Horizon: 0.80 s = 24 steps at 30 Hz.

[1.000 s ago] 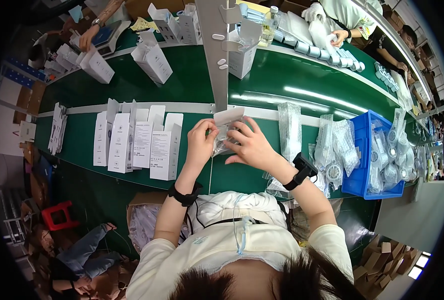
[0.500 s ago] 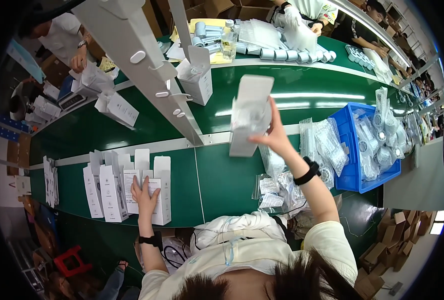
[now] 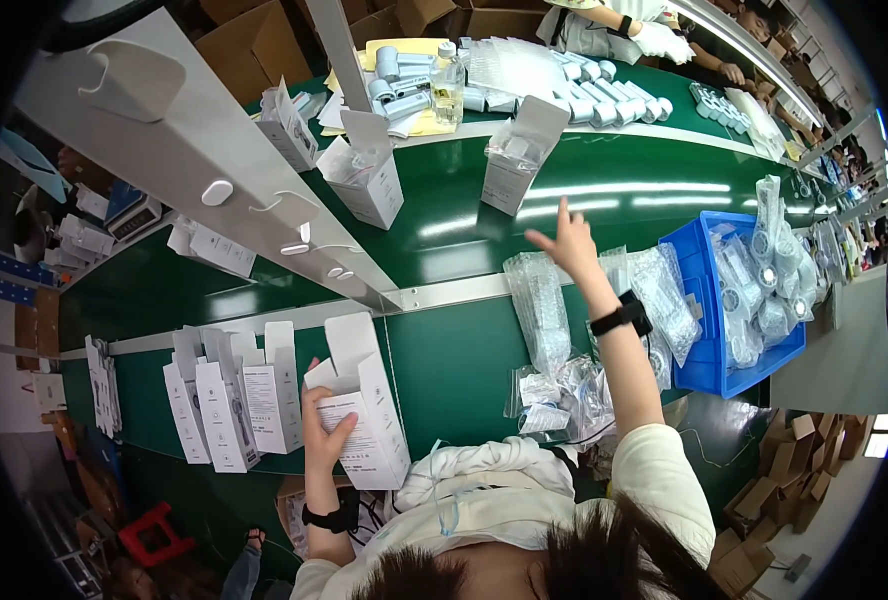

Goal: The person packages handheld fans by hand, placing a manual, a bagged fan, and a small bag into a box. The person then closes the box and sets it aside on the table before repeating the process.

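My left hand (image 3: 326, 418) is closed around the near side of an upright white carton (image 3: 372, 440), whose top flap stands up. Above the green surface, my right hand (image 3: 570, 242) is empty, with its fingers spread. Just beyond it stands an open white box (image 3: 507, 183) with something in clear plastic showing at its mouth. Nearest below my right hand is a bubble-wrap pack (image 3: 538, 312) on the near green table. Several more white cartons (image 3: 226, 415) with raised flaps stand upright in a row left of my left hand.
A blue bin (image 3: 709, 345) full of bubble-wrapped parts sits at the right, beside small bagged items (image 3: 554, 400). A slanted metal post (image 3: 254, 170) crosses the left side. More open boxes (image 3: 362, 185), a bottle (image 3: 448, 85) and grey-blue cylinders (image 3: 604, 100) lie beyond; co-workers are at the far side.
My right hand has let go of the white box, which now stands farther away on the green strip. My left hand has brought a carton out of the row, rightward and closer.
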Motion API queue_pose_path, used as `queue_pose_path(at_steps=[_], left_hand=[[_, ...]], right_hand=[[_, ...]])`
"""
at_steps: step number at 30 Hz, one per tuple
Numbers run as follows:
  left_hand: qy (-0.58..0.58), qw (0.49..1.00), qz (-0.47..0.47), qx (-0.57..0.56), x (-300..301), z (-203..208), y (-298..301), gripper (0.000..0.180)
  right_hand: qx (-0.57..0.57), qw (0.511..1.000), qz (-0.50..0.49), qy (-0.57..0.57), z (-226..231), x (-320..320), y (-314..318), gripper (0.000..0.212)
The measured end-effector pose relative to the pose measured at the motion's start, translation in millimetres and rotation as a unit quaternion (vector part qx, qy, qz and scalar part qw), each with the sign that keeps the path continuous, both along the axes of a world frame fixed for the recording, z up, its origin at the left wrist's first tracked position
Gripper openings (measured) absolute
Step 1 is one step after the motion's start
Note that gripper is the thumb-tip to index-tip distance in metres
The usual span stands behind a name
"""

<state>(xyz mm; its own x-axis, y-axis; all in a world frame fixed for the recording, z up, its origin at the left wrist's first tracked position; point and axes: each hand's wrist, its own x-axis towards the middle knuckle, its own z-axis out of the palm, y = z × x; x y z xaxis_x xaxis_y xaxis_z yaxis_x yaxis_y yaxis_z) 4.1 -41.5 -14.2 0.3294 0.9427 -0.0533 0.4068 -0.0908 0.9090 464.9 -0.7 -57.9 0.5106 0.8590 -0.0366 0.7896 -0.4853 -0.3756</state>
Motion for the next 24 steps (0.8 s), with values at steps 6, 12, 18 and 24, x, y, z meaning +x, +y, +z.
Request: queue_pose_path(at_steps=[6,12,18,24], left_hand=[[-0.254,0.956,-0.076,-0.125,95,41,5,0.088],[-0.003,0.977,-0.153,0.15,134,10,11,0.078],[-0.063,0.969,-0.112,0.21,163,-14,-2,0.075],[-0.108,0.97,-0.004,0.216,164,-29,-13,0.076]], right_hand=[[-0.169,0.981,0.018,0.093,-26,-41,-67,0.081],[0.303,0.774,-0.034,0.555,55,-46,-90,0.059],[0.526,0.548,-0.127,0.638,124,-136,-67,0.051],[0.552,0.813,-0.002,0.183,93,-189,-64,0.048]])
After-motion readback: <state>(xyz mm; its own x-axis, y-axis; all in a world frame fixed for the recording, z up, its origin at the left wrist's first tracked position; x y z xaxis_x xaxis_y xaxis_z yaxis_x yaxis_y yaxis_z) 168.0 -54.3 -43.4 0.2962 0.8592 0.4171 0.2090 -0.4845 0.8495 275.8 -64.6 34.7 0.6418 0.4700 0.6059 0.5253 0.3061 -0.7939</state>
